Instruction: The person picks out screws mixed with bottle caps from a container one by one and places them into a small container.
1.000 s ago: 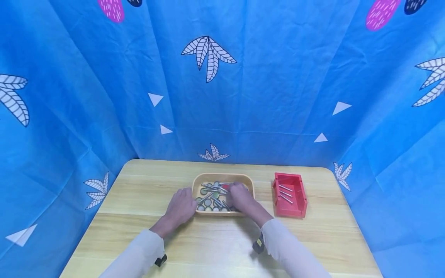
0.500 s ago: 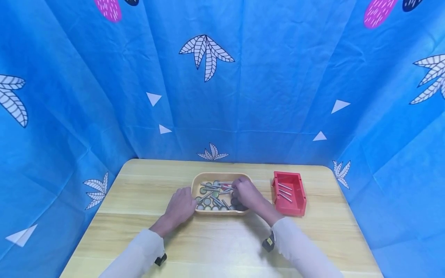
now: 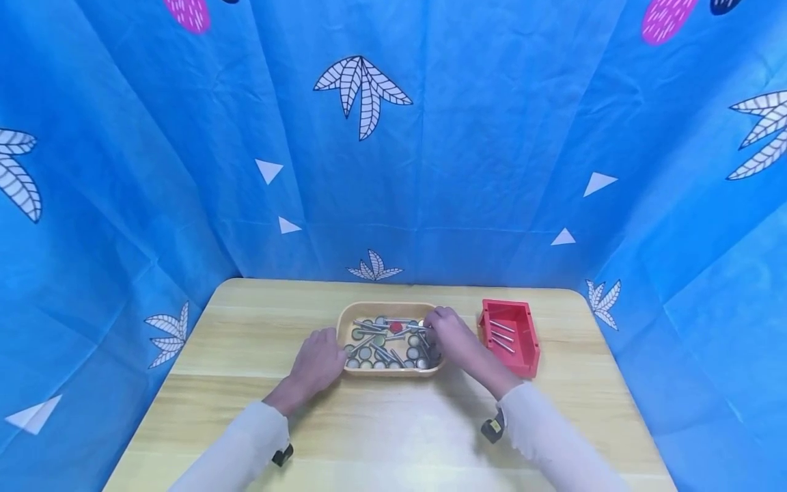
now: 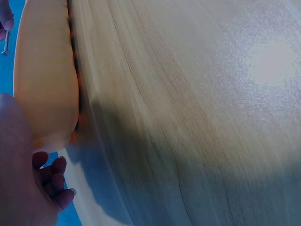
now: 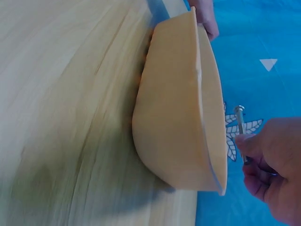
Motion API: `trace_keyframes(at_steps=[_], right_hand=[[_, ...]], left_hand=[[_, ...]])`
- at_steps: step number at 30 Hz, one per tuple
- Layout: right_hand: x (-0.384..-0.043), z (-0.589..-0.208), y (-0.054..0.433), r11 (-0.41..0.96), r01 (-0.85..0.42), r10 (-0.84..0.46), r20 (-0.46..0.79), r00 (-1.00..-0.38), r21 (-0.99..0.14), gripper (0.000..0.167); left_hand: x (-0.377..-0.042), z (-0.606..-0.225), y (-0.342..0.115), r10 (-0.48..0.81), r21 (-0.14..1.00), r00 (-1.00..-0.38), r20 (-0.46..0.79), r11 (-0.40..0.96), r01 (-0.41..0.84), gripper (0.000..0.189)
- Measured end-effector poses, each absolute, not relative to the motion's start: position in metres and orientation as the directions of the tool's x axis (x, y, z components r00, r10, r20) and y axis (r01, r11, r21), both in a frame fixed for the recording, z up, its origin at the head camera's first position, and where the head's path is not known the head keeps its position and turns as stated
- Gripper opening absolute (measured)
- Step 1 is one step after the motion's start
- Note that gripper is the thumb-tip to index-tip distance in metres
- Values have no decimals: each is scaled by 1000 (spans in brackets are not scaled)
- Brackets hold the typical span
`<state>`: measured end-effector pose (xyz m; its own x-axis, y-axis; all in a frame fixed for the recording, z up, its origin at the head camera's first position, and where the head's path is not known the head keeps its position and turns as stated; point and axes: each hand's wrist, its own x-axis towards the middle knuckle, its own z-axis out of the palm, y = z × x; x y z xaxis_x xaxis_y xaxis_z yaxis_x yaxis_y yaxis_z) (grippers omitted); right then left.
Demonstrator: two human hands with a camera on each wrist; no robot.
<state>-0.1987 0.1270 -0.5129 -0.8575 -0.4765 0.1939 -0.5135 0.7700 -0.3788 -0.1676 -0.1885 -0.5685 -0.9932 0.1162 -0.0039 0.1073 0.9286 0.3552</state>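
Note:
A beige tray [image 3: 393, 373] lies mid-table, holding several silver bolts and round, flat cap-like discs, mostly greyish or green, one red. My left hand [image 3: 318, 359] grips the tray's left end, thumb at the rim and fingers curled outside the wall in the left wrist view. Over the tray's right end, my right hand [image 3: 455, 338] pinches a silver bolt [image 5: 241, 120] between thumb and fingers. That bolt is raised above the rim, its head pointing away from the hand. Right of the tray, a red bin [image 3: 527, 342] contains three bolts [image 3: 502, 336].
The wooden table [image 3: 393, 437] extends around both containers. Blue patterned cloth [image 3: 393, 171] hangs behind the table and along both sides. A dark wrist device [image 3: 492, 429] sits under the right sleeve, another [image 3: 283, 454] under the left.
My right hand has moved up and right from among the tray's contents to its right edge, bringing a bolt out. My left hand keeps its hold on the tray.

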Motion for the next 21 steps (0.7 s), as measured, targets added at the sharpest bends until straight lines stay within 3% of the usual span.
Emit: trace_keyframes(at_steps=[21], right_hand=[[-194, -503, 191, 812, -409, -363, 188, -913, -417, 15]], left_hand=[[-169, -569, -190, 123, 356, -992, 0, 928, 114, 38]])
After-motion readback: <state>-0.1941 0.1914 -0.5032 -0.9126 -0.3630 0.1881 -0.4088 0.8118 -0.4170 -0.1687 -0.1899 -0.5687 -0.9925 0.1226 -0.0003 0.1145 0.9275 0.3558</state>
